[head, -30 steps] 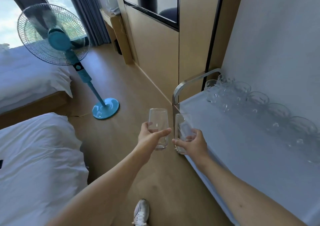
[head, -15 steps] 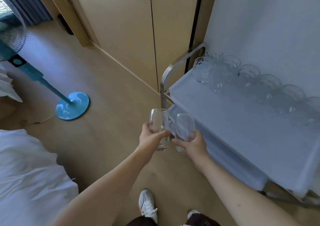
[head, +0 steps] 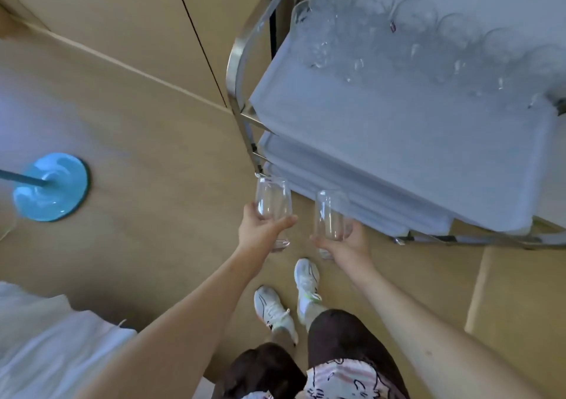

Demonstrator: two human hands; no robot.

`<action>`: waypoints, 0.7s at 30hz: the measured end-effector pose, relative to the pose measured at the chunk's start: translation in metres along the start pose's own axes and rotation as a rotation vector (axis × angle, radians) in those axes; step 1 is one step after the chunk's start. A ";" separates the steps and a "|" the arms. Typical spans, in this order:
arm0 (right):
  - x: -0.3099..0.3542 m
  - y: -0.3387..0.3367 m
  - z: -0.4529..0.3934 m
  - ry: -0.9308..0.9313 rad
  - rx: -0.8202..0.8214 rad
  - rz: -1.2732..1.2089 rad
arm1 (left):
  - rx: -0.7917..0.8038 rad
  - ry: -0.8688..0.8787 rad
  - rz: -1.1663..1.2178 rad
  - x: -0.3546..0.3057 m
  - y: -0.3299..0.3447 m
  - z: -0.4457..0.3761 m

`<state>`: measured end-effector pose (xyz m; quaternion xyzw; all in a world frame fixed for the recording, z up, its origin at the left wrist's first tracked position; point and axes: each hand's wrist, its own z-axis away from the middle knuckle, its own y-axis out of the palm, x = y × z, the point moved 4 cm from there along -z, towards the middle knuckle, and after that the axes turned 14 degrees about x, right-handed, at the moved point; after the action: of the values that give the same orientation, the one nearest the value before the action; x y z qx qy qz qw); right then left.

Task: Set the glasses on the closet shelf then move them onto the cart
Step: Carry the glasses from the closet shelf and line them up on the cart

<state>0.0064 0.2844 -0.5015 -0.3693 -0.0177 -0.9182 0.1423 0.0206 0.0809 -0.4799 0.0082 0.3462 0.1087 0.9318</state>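
Glasses held upright at frame centre, left hand [head: 260,230] gripping one tumbler [head: 272,205], right hand [head: 346,245] another [head: 330,215], arms extended beside cart [head: 398,141].

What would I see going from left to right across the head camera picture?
Blue fan base → left hand holding a glass → right hand holding another glass → cart with a row of glasses at the back.

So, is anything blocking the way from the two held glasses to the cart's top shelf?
Nothing visible does. The left hand and right hand hold glasses below the cart's top shelf; its near part is bare, and the parked glasses line the far edge.
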 end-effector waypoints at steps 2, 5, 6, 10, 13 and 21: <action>-0.008 -0.003 -0.014 0.031 -0.009 -0.012 | 0.019 -0.005 -0.052 0.000 0.005 -0.013; -0.014 -0.006 -0.033 0.070 -0.001 -0.030 | 0.019 -0.022 -0.105 -0.003 0.011 -0.032; -0.014 -0.007 -0.038 0.079 0.003 -0.038 | 0.015 -0.035 -0.112 -0.003 0.014 -0.038; -0.016 -0.015 -0.062 0.108 -0.011 -0.107 | 0.016 -0.101 -0.142 -0.005 0.025 -0.066; -0.021 -0.022 -0.084 0.119 -0.029 -0.140 | 0.033 -0.125 -0.179 -0.007 0.033 -0.091; -0.053 -0.031 -0.131 0.137 -0.068 -0.246 | 0.089 -0.111 -0.164 0.012 0.038 -0.146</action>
<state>-0.0535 0.3095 -0.6305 -0.3053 -0.0221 -0.9518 0.0170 -0.0726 0.1118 -0.5946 0.0274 0.2980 0.0161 0.9540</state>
